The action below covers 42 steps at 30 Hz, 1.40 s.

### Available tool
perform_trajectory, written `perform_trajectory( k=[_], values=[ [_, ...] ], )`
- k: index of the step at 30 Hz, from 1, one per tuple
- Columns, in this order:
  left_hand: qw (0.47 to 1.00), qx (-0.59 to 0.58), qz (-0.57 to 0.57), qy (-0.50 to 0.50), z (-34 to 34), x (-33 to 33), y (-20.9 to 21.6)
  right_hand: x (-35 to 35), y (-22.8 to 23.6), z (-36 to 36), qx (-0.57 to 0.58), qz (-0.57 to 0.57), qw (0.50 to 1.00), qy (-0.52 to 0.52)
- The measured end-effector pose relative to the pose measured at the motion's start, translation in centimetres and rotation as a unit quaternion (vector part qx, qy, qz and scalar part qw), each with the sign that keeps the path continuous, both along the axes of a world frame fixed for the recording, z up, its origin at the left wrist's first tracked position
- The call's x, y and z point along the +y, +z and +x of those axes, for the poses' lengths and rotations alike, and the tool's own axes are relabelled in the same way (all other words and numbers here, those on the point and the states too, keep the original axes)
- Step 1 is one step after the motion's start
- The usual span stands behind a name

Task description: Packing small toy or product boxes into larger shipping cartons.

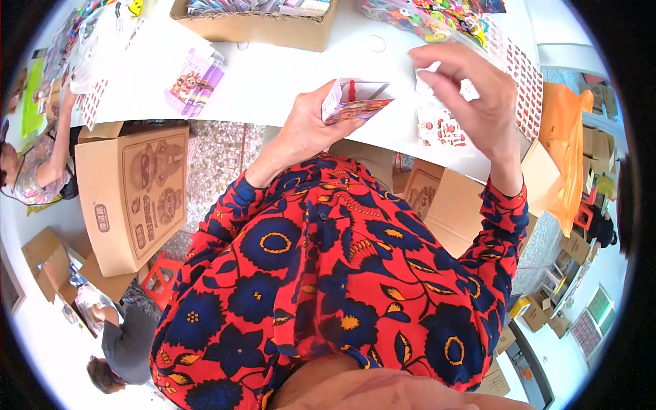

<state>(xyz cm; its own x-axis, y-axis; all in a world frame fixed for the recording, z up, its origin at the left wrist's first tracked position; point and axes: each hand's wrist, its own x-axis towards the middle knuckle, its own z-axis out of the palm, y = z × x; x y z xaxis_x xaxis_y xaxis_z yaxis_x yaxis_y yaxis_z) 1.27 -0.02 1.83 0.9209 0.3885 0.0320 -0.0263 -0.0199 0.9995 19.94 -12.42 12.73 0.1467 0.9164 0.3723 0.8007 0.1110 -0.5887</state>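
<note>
My left hand is closed around a small printed paper box, tilted with its top end open. Something red shows inside the box, too small to name. To its right my right hand hovers over the table, fingers bent and apart, with nothing visible between them. Under and beside that hand lie small white sheets with red printed figures. A flat stack of purple printed boxes rests on the table to the left.
At the table's far side stand a cardboard box of small packets and a clear bag of colourful trinkets. A sticker sheet and an orange bag are at the right. A large carton stands left; other people work nearby.
</note>
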Motion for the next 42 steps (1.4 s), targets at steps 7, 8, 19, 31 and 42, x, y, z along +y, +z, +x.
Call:
perform_trajectory(
  k=[7, 8, 19, 31, 42],
  values=[
    [1.0, 0.012, -0.013, 0.003, 0.7, -0.5, -0.2, -1.0, -0.5, -1.8, -0.009, 0.015, 1.0, -0.009],
    [1.0, 0.019, -0.002, 0.01, 0.9, -0.6, -0.2, -0.8, -0.9, -2.1, -0.041, 0.024, 0.999, 0.001],
    [1.0, -0.001, 0.02, -0.003, 1.1, -0.9, -0.2, -0.3, -3.0, -3.1, -0.032, 0.036, 0.999, -0.015],
    [0.996, -0.004, -0.087, -0.013, 0.3, -0.6, 0.2, 0.9, -1.8, -3.9, -0.024, 0.072, 0.997, 0.016],
    [0.991, -0.016, -0.131, -0.036, 0.6, -0.4, 0.1, -2.7, -1.1, -0.7, -0.012, -0.006, 0.987, -0.16]
  ],
)
